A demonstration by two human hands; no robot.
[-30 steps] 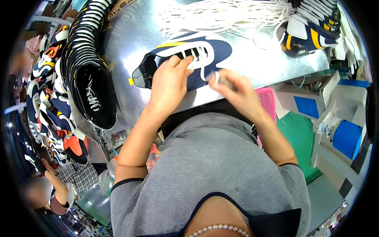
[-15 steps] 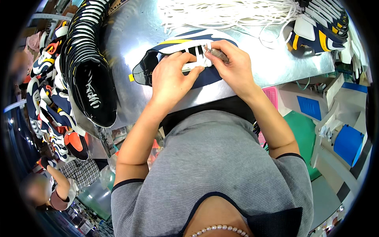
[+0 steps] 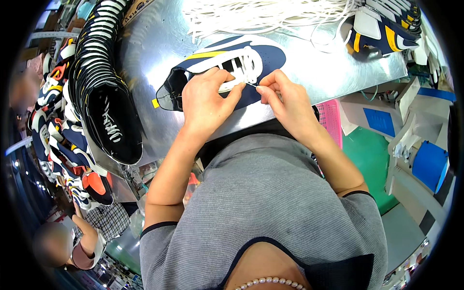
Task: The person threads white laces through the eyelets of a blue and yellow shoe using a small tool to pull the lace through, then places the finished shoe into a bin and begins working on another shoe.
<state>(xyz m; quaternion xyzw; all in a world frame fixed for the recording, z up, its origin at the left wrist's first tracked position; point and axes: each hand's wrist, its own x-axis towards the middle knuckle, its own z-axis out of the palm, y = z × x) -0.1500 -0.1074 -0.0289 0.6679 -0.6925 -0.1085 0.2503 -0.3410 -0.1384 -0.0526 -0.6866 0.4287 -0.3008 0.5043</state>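
Observation:
A navy, white and yellow shoe upper (image 3: pixel 273 57) lies on its side on the metal table, its heel end to the left. White shoelace (image 3: pixel 250 60) loops across its eyelets. My left hand (image 3: pixel 205 99) is closed on the upper near the opening, thumb and forefinger gripping the eyelet edge. Just to the right, my right hand (image 3: pixel 292 99) pinches a thin white lace end between thumb and fingertips. That end stretches taut to the upper beside my left thumb. Whether anything else sits inside my right palm is hidden.
A bundle of white laces (image 3: pixel 270 17) lies at the table's far side. A nested stack of shoe uppers (image 3: pixel 104 63) runs along the left, and more uppers (image 3: pixel 379 31) stand at the far right. A pink basket (image 3: pixel 330 121) is below the table edge. A co-worker (image 3: pixel 84 246) is at lower left.
My right hand has moved down and toward me from the eyelets, drawing a lace end out. The small grey pointed tool it held is no longer visible. My left hand still grips the upper.

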